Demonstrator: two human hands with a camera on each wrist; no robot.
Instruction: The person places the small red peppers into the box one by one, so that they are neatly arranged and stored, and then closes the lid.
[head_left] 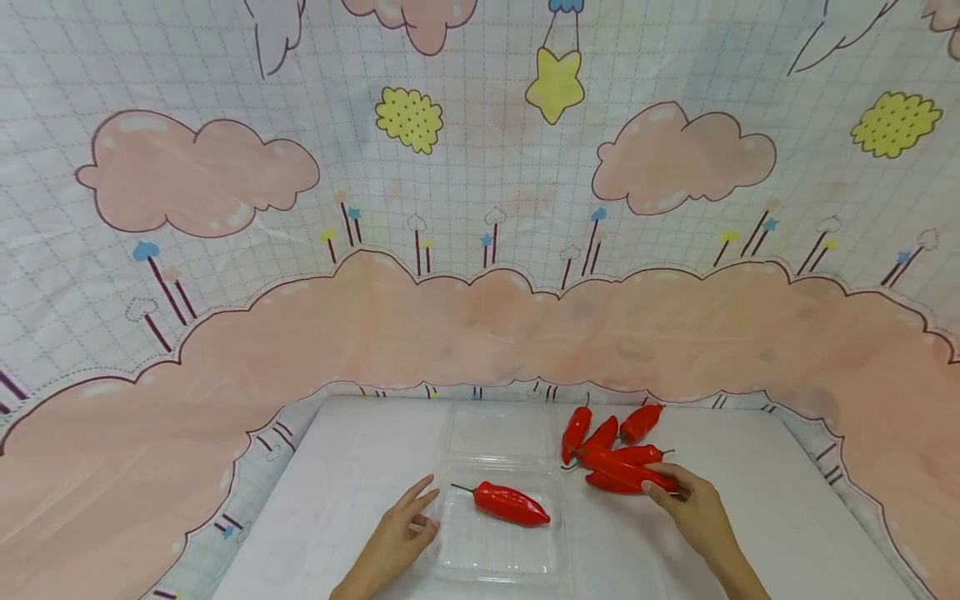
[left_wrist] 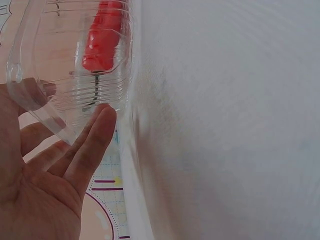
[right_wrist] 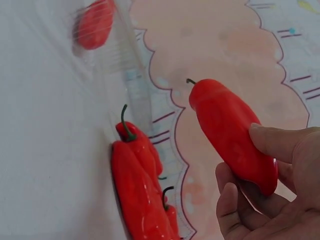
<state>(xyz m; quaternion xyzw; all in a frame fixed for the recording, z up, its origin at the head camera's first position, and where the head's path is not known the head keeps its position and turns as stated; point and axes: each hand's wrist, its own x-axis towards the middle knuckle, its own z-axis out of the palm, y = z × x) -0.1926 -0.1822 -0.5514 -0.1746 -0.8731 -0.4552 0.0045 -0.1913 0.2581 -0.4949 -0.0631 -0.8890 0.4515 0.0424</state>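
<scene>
Pinching a red pepper (head_left: 611,468), the right hand (head_left: 697,508) is hovering by the loose peppers (head_left: 576,432) waiting outside; one boxed pepper (head_left: 510,504) is already lying inside the clear box (head_left: 480,554), the spread left hand (head_left: 397,533) resting beside.

One red pepper (right_wrist: 230,130) is held, another (head_left: 512,504) lies in a clear box (head_left: 495,554).

Soft light, dimmer wrist views, glints on container (head_left: 495,554) beside left hand (head_left: 396,533), worktop (head_left: 300,508) faintly shadowed, blur beyond right hand (head_left: 697,508)
</scene>
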